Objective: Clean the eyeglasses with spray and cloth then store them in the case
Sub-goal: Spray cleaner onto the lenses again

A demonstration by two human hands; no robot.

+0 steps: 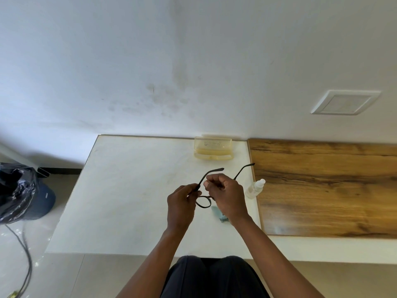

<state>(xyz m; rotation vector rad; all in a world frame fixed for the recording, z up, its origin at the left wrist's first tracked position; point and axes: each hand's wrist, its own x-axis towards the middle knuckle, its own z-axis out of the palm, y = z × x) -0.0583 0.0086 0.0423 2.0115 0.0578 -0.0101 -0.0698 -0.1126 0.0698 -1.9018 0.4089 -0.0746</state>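
Eyeglasses (204,201) with a dark frame are held above the white tabletop (129,179), both temple arms unfolded and pointing away toward the wall. The left hand (181,204) is closed around the frame near the left hinge, fingers curled on it. The right hand (225,196) is closed over the other lens; its fingers are bunched as if pinching, and a light blue cloth (218,214) shows beneath the palm, though whether the cloth is pinched against the lens cannot be told. A small clear spray bottle (255,188) lies on its side just beside the right hand, at the edge of the wood-grain surface (322,190). An open translucent yellow case (213,150) stands against the wall, well apart from the hands.

Wiping of the lenses is judged to be the step in hand. It would be done best with the frame braced at the rim, not by a temple arm, each lens rubbed lightly on both faces with cloth between fingertip and glass, and bare skin kept off cleaned surfaces. The arms would be folded only afterwards, before the case is approached.
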